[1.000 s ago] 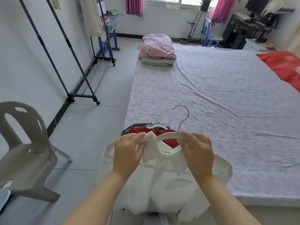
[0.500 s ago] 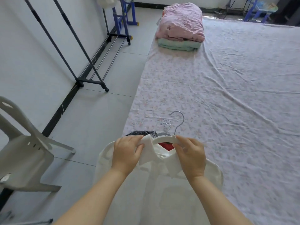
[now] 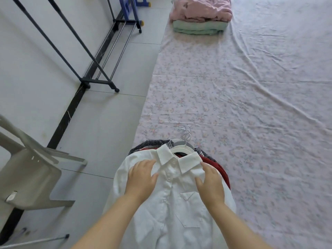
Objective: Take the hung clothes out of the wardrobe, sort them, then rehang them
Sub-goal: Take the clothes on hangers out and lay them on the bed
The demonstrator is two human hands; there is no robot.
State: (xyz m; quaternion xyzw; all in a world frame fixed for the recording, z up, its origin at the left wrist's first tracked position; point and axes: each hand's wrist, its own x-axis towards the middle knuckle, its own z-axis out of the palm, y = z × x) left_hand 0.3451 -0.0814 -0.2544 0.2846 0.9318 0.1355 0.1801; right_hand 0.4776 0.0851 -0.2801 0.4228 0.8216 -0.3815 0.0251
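Note:
A white collared shirt on a white hanger lies on top of a pile at the near corner of the bed. Under it show a red garment and a dark checked garment, with several metal hanger hooks stacked above the collar. My left hand rests flat on the shirt's left shoulder, fingers spread. My right hand lies flat on the right shoulder beside the collar.
The bed with a floral sheet fills the right side. Folded pink and green bedding sits at its far end. A black clothes rack stands along the left wall. A grey plastic chair is at near left.
The shirt has been laid down onto the pile. Both hands let go of the hanger and collar and now lie flat on the shoulders. The camera tilted further down.

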